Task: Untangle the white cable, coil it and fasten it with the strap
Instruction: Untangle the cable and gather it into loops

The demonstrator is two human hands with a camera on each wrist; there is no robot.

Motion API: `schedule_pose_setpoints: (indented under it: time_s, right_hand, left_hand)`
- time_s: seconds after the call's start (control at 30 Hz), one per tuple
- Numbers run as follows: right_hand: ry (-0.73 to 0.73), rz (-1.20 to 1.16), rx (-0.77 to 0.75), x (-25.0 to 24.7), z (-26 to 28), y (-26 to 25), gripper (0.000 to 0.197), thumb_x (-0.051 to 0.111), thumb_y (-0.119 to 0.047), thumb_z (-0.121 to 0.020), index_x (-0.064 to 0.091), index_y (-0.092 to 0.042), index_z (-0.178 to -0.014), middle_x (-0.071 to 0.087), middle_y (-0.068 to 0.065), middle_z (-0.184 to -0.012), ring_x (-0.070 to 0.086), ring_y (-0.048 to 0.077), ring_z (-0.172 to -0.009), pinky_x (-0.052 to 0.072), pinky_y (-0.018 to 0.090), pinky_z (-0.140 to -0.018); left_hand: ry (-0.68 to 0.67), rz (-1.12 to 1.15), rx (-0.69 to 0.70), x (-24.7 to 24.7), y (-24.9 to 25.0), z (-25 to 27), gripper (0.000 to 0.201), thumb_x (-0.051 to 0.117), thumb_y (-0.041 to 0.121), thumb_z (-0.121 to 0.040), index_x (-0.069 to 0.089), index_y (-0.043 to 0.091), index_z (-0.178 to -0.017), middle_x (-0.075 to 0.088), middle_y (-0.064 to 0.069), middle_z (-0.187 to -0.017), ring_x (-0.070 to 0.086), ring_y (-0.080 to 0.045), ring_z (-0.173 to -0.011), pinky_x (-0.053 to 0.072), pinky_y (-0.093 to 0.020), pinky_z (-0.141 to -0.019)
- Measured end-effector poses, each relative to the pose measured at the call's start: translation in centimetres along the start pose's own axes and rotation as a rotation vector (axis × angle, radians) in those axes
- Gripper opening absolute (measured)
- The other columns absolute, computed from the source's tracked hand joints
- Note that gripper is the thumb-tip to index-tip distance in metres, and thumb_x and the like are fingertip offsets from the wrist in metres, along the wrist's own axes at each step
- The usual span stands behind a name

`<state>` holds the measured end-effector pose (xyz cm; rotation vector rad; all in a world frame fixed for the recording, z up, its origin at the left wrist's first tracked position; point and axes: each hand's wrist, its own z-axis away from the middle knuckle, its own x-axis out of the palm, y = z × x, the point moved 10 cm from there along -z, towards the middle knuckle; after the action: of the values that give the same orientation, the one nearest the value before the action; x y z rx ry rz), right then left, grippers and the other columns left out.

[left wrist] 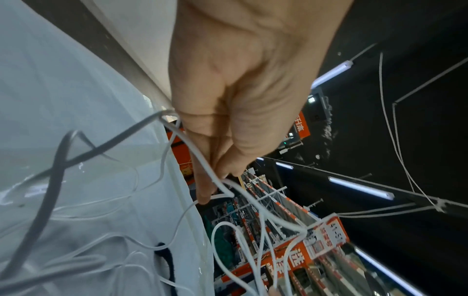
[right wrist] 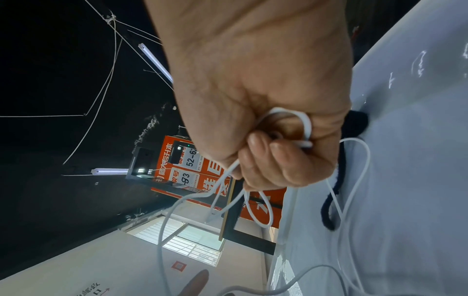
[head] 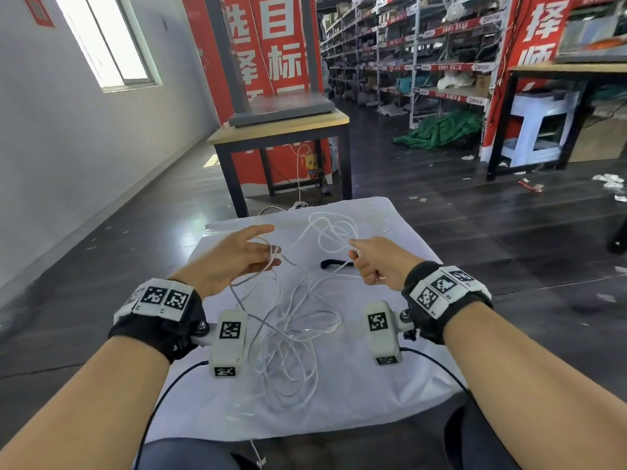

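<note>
The white cable lies in a loose tangle on the white-covered table, with more loops raised at the far side between my hands. My left hand is lifted over the left part of the tangle, index finger stretched out. In the left wrist view, that hand pinches a strand of the cable between thumb and finger. My right hand is a fist around another stretch. Its wrist view shows the cable looped through the curled fingers. The black strap lies flat between the hands, also showing as the strap.
A wooden table with black legs stands just beyond the far edge, carrying a grey base. Warehouse shelves fill the right background above a dark floor. Another white cord hangs under that far table. My knees sit at the near edge.
</note>
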<state>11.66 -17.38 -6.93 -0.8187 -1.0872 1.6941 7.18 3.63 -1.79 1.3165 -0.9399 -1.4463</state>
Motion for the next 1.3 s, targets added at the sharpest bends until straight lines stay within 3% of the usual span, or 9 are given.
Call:
schedule_pose_setpoints:
  time_s: [0.13,0.3,0.43,0.57,0.73,0.83,0.97,1.1,1.3]
  right_hand:
    - [-0.051,-0.008,-0.027,0.9,0.3,-0.7,0.040,0.039,-0.039,-0.101,0.045,-0.014,-0.071,0.032,-0.005,-0.048,0.023,0.006,-0.035,0.021,0.015,-0.032]
    - [-0.047,0.000,-0.054,1.1,0.5,-1.3,0.043,0.037,-0.047,-0.100,0.045,-0.013,-0.075,0.031,-0.003,-0.055,0.023,0.007,-0.037,0.021,0.015,-0.033]
    - [-0.056,0.024,-0.065,1.2,0.9,-1.7,0.051,0.044,-0.062,-0.091,0.045,-0.013,-0.077,0.030,-0.004,-0.056,0.023,0.009,-0.042,0.024,0.016,-0.036]
    - [-0.123,0.065,-0.094,1.8,1.5,-2.2,0.049,0.057,-0.063,-0.082,0.041,-0.017,-0.074,0.026,-0.005,-0.057,0.019,0.010,-0.047,0.022,0.017,-0.041]
    - [-0.127,0.035,-0.169,1.7,1.8,-3.2,0.040,0.048,-0.046,-0.096,0.041,-0.017,-0.070,0.026,-0.005,-0.054,0.021,0.008,-0.042,0.022,0.016,-0.039]
    - [-0.089,-0.028,-0.228,1.3,1.9,-4.3,0.040,0.041,-0.041,-0.100,0.040,-0.017,-0.068,0.026,-0.004,-0.054,0.021,0.009,-0.041,0.023,0.017,-0.037]
    - [-0.006,-0.140,-0.311,0.1,2.1,-6.0,0.040,0.037,-0.037,-0.102,0.036,-0.017,-0.067,0.024,-0.004,-0.052,0.018,0.010,-0.042,0.018,0.019,-0.038]
    - [0.109,-0.236,-0.353,-1.7,2.0,-6.6,0.042,0.037,-0.037,-0.102,0.035,-0.017,-0.065,0.026,-0.007,-0.043,0.019,0.009,-0.035,0.022,0.019,-0.034]
    - [0.138,-0.258,-0.365,-1.7,2.0,-6.6,0.042,0.036,-0.037,-0.102,0.038,-0.017,-0.066,0.027,-0.009,-0.040,0.020,0.009,-0.036,0.024,0.019,-0.036]
  left_hand:
    - [0.069,-0.138,0.023,-0.2,0.6,0.2,0.041,0.043,-0.010,-0.095,0.053,0.009,-0.130,0.067,-0.014,-0.106,0.071,-0.012,-0.074,0.056,-0.015,-0.069]
    - [0.187,-0.732,0.093,-1.2,2.0,0.0,0.033,0.043,0.002,-0.095,0.065,0.016,-0.116,0.070,-0.005,-0.102,0.069,-0.009,-0.071,0.051,-0.013,-0.063]
    - [0.178,-0.951,0.202,-0.4,3.0,-0.1,0.028,0.054,0.015,-0.095,0.063,0.021,-0.121,0.063,0.001,-0.121,0.059,-0.012,-0.097,0.041,-0.019,-0.080]
    - [0.167,-0.828,0.027,-0.9,0.6,-0.8,0.045,0.057,0.023,-0.094,0.046,0.022,-0.138,0.051,-0.004,-0.136,0.053,-0.022,-0.119,0.044,-0.031,-0.096]
    - [0.016,-0.220,-0.108,1.9,-2.4,-0.6,0.034,0.045,0.001,-0.097,0.049,0.000,-0.131,0.062,-0.004,-0.095,0.056,-0.017,-0.083,0.047,-0.020,-0.075]
    - [-0.067,-0.246,-0.083,3.7,-2.5,-0.5,0.034,0.051,0.009,-0.096,0.051,0.005,-0.130,0.061,-0.008,-0.110,0.057,-0.019,-0.100,0.045,-0.029,-0.090]
    - [-0.128,-0.330,-0.086,5.5,-2.5,-0.8,0.028,0.059,0.012,-0.093,0.057,0.014,-0.120,0.069,-0.006,-0.105,0.063,-0.013,-0.088,0.048,-0.018,-0.073]
    - [-0.075,-0.150,-0.082,5.0,-2.3,-1.0,0.017,0.057,0.005,-0.093,0.069,0.009,-0.104,0.068,-0.004,-0.092,0.059,-0.011,-0.077,0.049,-0.015,-0.067]
    - [-0.023,-0.086,-0.043,5.1,-1.4,-1.3,0.028,0.057,0.015,-0.095,0.060,0.010,-0.122,0.065,-0.004,-0.113,0.059,-0.015,-0.100,0.048,-0.022,-0.080]
